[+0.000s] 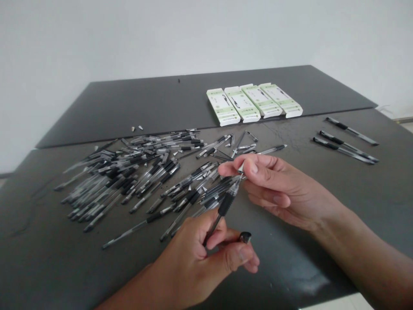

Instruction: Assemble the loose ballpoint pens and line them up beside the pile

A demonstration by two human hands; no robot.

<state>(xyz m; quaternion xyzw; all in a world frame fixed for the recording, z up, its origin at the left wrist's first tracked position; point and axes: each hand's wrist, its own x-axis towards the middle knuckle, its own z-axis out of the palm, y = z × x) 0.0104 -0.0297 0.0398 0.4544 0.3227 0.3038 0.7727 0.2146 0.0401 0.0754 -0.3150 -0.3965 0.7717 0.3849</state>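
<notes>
My left hand is closed round a clear-barrelled gel pen with a black rubber grip, its point tilted up and away. A black pen cap sticks out between that hand's thumb and fingers. Thumb and forefinger of my right hand pinch a small pale cone-shaped pen tip right at the pen's writing end. Whether the cone touches the refill point is hard to make out. Just beyond both hands lies a large heap of loose pen parts, with barrels, black grips and small cones mixed together.
Several flat green-and-white boxes lie side by side at the back. To the right, 3 capped pens rest on the dark table. Two small cones sit near the seam, and a tiny dark piece lies farther back.
</notes>
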